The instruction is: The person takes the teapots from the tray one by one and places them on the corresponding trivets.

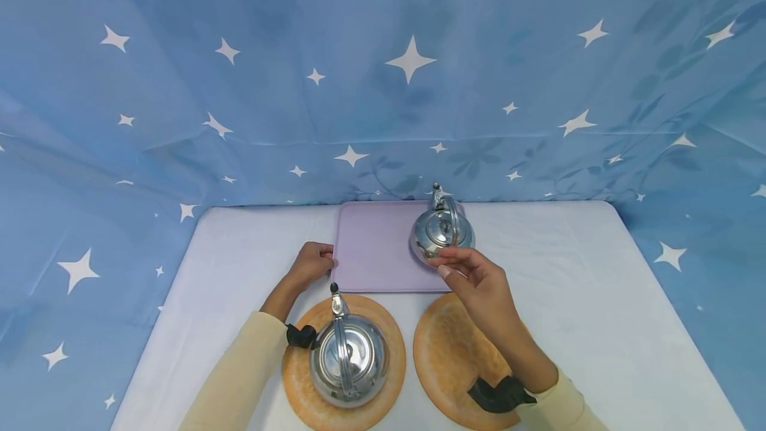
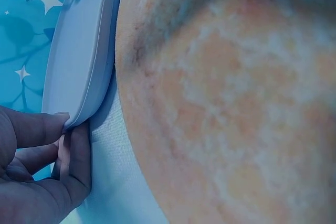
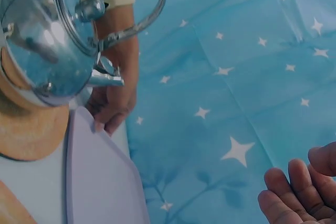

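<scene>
Far kettle (image 1: 423, 235) on the right part of the lilac tray (image 1: 374, 251), with spout toward the far side and arched handle over the lid; looks like polished metal, so probably rigid, smooth and slippery under the fingers, easier to smudge or dent than to shatter; weight hard to judge with contents hidden, probably light when empty and clearly heavier when filled; best taken by the arched handle, with fingers wrapped from above, and kept level in case of a loose lid; rounded side a poorer hold, with little to catch on; right hand (image 1: 481, 281) at the near side of this kettle, fingers reaching out, not wrapped round the handle; loosely bent in the right wrist view, with nothing seen between the fingers; cannot tell light contact from a small gap; left hand (image 1: 311, 261) at the left end of the tray, pinching the rim between thumb on top and bent fingers lower down; tray apparently stiff and light, with a raised rim suited to such a pinch; liable to slide or tip if pulled with a load off to the right; near kettle (image 1: 376, 358) on the left mat (image 1: 299, 378), on the near side of the tray, in neither hand; right mat (image 1: 443, 344) beside, partly under the right forearm; white tablecloth (image 1: 568, 285) beneath, starry blue backdrop (image 1: 359, 105) beyond
</scene>
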Action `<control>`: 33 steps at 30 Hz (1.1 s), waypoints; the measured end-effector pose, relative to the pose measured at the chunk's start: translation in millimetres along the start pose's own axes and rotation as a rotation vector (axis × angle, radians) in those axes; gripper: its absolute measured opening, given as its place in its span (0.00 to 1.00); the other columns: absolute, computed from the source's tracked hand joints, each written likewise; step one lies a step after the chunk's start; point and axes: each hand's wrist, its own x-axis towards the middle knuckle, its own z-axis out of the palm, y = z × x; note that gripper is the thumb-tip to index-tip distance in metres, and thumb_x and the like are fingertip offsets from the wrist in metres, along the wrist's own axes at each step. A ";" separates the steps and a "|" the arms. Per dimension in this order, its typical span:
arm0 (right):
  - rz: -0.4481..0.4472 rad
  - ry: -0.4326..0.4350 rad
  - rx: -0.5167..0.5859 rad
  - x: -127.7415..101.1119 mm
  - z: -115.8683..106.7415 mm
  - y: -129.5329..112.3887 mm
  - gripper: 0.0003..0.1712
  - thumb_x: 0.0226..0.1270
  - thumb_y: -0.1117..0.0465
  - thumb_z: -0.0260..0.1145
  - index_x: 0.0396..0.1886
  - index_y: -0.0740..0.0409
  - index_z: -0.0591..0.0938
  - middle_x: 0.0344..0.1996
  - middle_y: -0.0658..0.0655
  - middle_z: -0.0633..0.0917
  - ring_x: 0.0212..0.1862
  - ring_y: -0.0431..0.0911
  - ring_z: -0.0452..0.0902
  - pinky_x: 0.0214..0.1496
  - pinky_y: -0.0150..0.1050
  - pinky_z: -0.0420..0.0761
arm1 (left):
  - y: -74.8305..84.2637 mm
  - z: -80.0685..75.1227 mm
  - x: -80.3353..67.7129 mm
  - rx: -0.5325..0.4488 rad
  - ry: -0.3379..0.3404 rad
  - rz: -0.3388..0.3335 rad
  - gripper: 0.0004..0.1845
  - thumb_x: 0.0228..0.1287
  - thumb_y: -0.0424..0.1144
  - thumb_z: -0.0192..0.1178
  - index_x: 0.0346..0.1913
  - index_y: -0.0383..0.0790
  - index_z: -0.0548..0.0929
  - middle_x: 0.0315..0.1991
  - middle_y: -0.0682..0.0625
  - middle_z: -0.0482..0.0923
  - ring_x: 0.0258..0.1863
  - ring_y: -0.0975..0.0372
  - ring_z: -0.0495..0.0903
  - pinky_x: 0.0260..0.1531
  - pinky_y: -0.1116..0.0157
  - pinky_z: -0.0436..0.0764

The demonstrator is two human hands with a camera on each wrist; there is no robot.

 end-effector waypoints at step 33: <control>0.089 0.260 0.006 27.7 -33.3 24.9 0.18 0.69 0.69 0.62 0.54 0.75 0.75 0.39 0.55 0.84 0.46 0.43 0.81 0.51 0.30 0.77 | -2.8 -2.4 0.8 0.003 0.003 0.001 0.23 0.61 0.24 0.59 0.59 0.20 0.74 0.32 0.43 0.76 0.34 0.58 0.76 0.34 0.66 0.80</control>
